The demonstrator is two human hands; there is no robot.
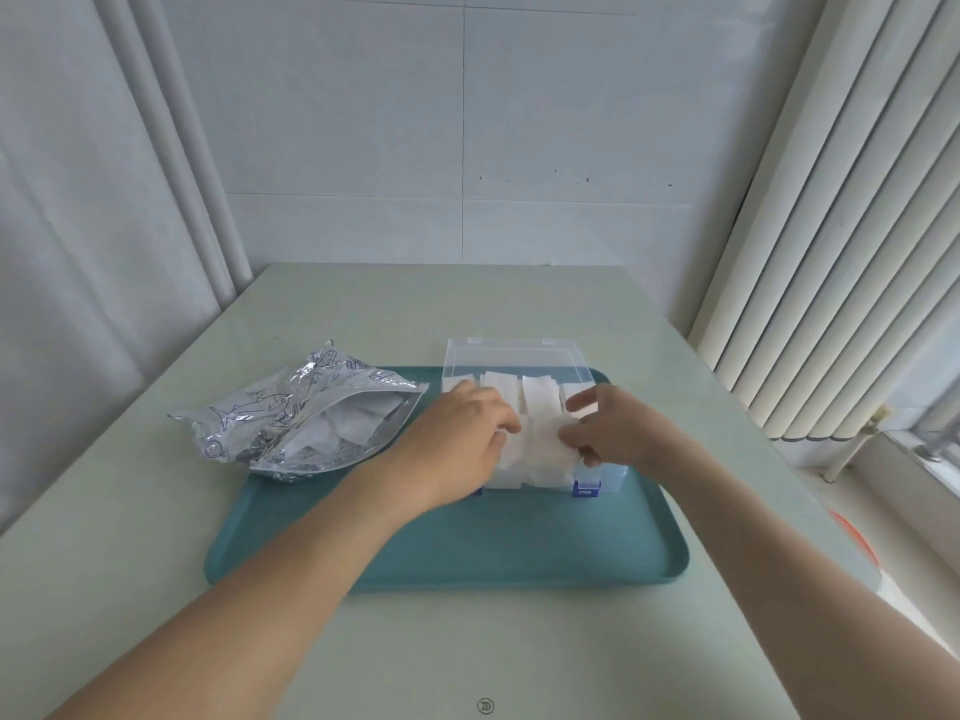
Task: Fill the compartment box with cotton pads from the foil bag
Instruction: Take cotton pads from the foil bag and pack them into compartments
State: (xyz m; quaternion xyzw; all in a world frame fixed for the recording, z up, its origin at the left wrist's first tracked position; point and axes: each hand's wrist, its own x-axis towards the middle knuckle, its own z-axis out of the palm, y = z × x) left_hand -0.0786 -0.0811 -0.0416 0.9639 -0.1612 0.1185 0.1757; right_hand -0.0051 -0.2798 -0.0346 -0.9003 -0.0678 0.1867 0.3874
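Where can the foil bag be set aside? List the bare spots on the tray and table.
Free: the tray's near strip, between the compartment box and the tray's front rim; the table behind the tray, up to the wall. Crowded: the tray's far half, with the foil bag at left and both hands, left and right, over the box.

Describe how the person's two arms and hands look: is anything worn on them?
Both forearms are bare as far as the picture shows, with no sleeves in view. The left hand and the right hand wear no gloves. No watch, bracelet or ring is visible. The fingernails are too small to judge.
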